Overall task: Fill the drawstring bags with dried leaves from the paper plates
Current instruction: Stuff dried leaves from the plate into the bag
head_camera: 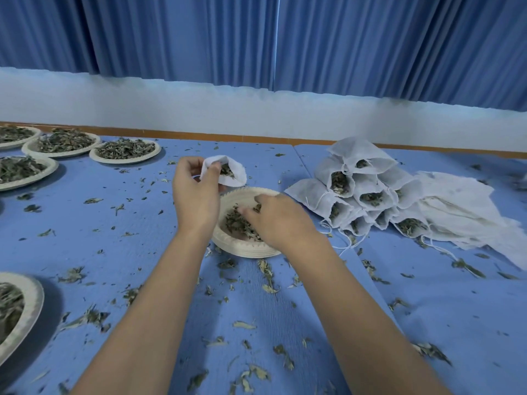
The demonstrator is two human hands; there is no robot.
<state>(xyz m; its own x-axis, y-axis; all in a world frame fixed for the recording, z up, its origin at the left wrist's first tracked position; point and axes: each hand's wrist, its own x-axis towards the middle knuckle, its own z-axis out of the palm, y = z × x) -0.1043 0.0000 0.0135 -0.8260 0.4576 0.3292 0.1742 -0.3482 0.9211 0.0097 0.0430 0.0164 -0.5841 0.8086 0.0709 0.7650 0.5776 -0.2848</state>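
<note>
Head: L hand (196, 195) pinch on bag (239, 178); R hand (279, 220) grip on leaves (236, 223) in plate (245, 250)

White bags (356, 183), blue pleated curtain (256, 38)

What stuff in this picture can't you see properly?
Head view:
- How full the held bag is: the left hand covers part of it.
- Whether the right hand grips leaves: it is blurred, down in the middle plate.
- The lower-left plate: cut off by the left edge.
- The flat bags: run past the right edge.
</note>
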